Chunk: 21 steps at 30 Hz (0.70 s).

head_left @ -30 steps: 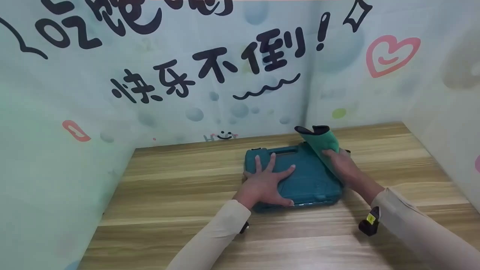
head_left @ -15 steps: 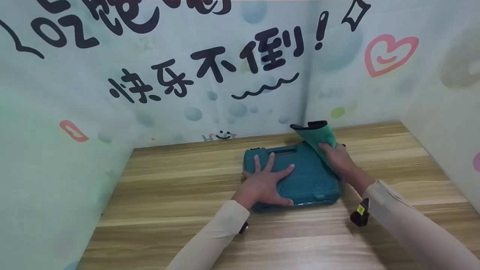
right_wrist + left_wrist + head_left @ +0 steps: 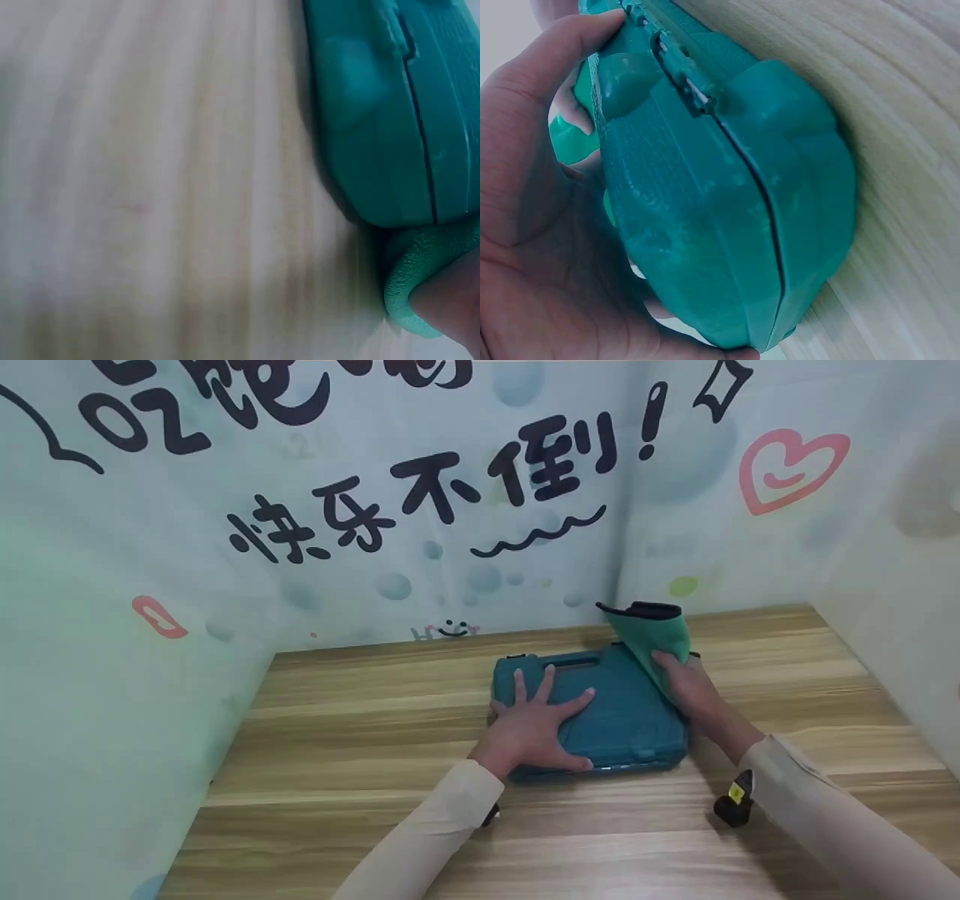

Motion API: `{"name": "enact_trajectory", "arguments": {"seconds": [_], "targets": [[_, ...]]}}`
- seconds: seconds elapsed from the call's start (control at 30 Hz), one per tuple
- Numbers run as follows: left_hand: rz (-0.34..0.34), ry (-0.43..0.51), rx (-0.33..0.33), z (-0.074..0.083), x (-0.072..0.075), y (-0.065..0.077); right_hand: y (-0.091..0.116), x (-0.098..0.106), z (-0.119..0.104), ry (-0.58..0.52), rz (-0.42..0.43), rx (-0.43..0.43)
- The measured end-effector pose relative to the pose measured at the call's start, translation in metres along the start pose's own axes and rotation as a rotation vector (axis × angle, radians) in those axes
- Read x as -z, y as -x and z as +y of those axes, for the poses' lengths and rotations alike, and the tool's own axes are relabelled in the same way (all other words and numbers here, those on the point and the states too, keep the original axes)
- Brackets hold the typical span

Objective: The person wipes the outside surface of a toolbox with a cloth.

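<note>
A teal plastic case (image 3: pixel 622 712) with a carrying handle lies flat on the wooden table. My left hand (image 3: pixel 529 731) rests on its lid with the fingers spread wide. In the left wrist view, the thumb lies along the hinged front edge (image 3: pixel 679 67) and another fingertip reaches the case's side. My right hand (image 3: pixel 690 686) grips a green cloth (image 3: pixel 652 641) with a black underside, against the case's right side. The cloth's top end stands up, folded over, past the back right corner. In the right wrist view, the cloth (image 3: pixel 420 270) sits right at the case's end.
Pale, printed curtains (image 3: pixel 420 585) with dark lettering and a pink heart rise behind the table (image 3: pixel 360 750) and along both sides. Small black wrist cameras (image 3: pixel 733 808) hang at the sleeves.
The right hand and cloth shift slightly left, then back to the right, along the case's right side. The cloth's top end changes its fold. Left hand and case stay put.
</note>
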State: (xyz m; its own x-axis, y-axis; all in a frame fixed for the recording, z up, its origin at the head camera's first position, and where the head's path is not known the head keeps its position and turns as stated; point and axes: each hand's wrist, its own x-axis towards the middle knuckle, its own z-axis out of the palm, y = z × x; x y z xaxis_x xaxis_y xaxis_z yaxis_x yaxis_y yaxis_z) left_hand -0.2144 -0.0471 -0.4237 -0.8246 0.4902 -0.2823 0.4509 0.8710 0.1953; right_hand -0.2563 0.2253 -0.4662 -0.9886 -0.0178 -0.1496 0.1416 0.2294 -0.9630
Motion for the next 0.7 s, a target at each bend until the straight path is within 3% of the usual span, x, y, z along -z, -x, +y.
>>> {"name": "enact_trajectory", "arguments": {"seconds": [0.3, 0.47, 0.7], "targets": [[0.005, -0.005, -0.002, -0.001, 0.000, 0.000, 0.023, -0.002, 0.005, -0.018, -0.001, -0.067], [0.006, -0.022, -0.001, -0.002, 0.001, 0.000, 0.033, -0.003, 0.006, -0.043, 0.018, -0.043], [0.010, -0.030, -0.007, -0.001, -0.002, -0.001, 0.049, -0.008, 0.010, -0.055, 0.111, -0.041]]}}
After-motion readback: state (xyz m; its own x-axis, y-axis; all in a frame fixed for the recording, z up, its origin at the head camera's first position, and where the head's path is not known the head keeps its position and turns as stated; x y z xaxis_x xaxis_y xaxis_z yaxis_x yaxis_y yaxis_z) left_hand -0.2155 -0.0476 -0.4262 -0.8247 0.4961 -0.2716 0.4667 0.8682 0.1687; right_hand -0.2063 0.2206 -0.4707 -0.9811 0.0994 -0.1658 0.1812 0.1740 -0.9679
